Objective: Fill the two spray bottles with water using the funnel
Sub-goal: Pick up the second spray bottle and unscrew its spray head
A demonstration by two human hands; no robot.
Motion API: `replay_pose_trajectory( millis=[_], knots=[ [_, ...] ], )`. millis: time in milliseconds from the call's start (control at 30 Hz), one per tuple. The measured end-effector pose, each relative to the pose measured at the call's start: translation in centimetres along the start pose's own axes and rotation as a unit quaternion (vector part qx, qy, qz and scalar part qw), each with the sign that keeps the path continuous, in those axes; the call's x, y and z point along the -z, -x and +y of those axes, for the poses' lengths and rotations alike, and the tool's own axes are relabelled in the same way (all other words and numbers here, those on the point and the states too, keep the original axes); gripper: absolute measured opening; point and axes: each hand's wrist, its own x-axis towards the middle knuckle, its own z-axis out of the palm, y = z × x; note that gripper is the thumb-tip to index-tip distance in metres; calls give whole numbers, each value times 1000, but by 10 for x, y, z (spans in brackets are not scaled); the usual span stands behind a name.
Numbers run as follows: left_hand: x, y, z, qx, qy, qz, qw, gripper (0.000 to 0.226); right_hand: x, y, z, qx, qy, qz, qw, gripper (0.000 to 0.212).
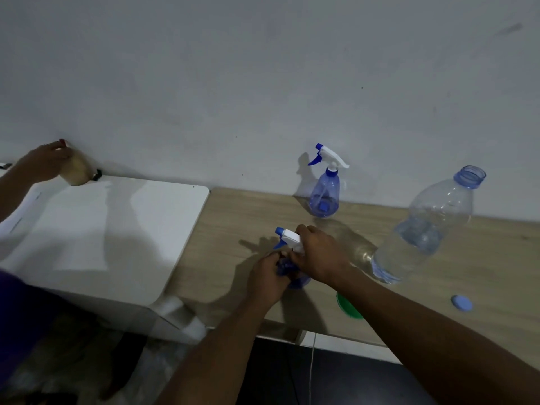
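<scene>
At the centre of the frame both hands work on a translucent blue plastic spray bottle (pixel 293 276) standing on the pale wood-grain bench (pixel 496 258). The left hand (pixel 267 280) has its grip wrapped around the bottle's neck; the right hand (pixel 320 254) has its grip pinched on the white trigger head with blue nozzle (pixel 287 238). A second blue spray bottle (pixel 325 188) stands by the wall, upper centre. A large clear water bottle (pixel 426 226), uncapped, stands at right, its blue cap (pixel 461 303) lying near it. A green funnel (pixel 347 308) peeks out below the right forearm.
</scene>
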Motion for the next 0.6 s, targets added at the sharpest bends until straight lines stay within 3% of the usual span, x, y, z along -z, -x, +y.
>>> replay_pose_trajectory(
  millis=[333, 433, 533, 600],
  knots=[
    [3, -6, -4, -23, 3, -26, 999, 43, 1, 2, 6, 30, -126, -41, 991, 43],
    [3, -6, -2, -32, -2, -20, 999, 39, -1, 5, 10, 26, -87, -12, 996, 56],
    [0, -6, -2, -25, -1, -15, 1000, 41, -2, 5, 9, 10, -39, 2, 999, 48],
    [0, -6, -2, -21, -1, -13, 1000, 41, -2, 5, 8, 25, -74, -12, 997, 44]
  ],
)
